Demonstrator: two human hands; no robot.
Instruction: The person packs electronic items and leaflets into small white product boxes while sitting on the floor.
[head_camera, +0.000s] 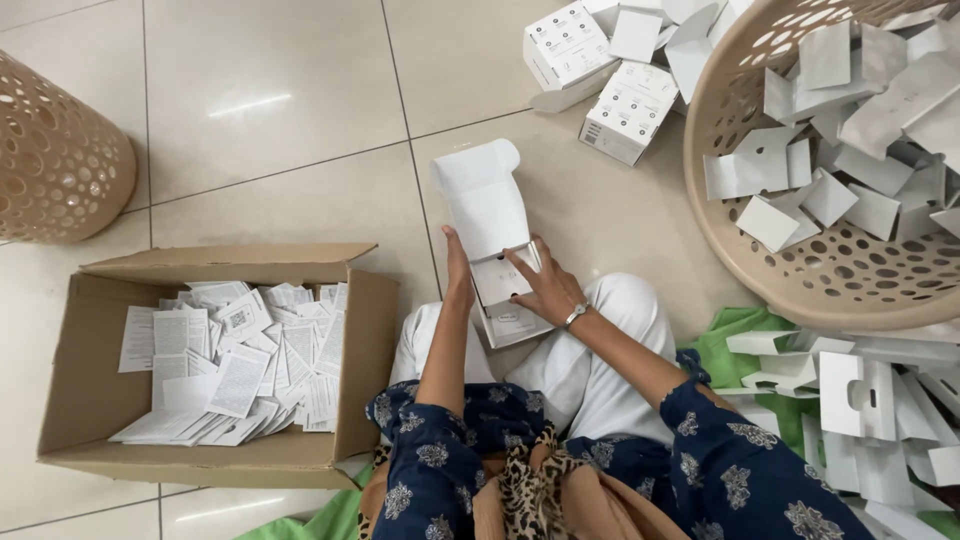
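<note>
The person sits on a tiled floor (300, 90) with both hands on a small white carton (495, 250) held above the lap. The carton's long axis runs away from the body, slightly tilted to the left, with its open flap curling up at the far end and its printed lower end resting near the knees. The left hand (458, 275) stands edge-on along the carton's left side, fingers pressed together and flat against it, steadying it. The right hand (545, 285) comes in from the right and lies across the carton's lower half, fingers partly spread, with the forefinger and thumb pressing on the panel near the middle; whether they pinch a tab there I cannot tell. A watch (575, 315) sits on the right wrist. So the carton lies directly ahead of both hands, between them, and each is in contact; the right hand covers more of its face. To the left, just beside the person's knee, a cardboard box (90, 400) holds a loose heap of folded leaflets (240, 370). To the far left stands a perforated beige bin (55, 150), well apart from the hands. On the right, a large beige basket (800, 290) is filled with flat white carton blanks (830, 130), and more blanks (860, 410) lie on a green sheet (740, 335) beside the right arm. A few made-up white boxes (625, 110) lie on the floor beyond the carton, near the basket's rim.
</note>
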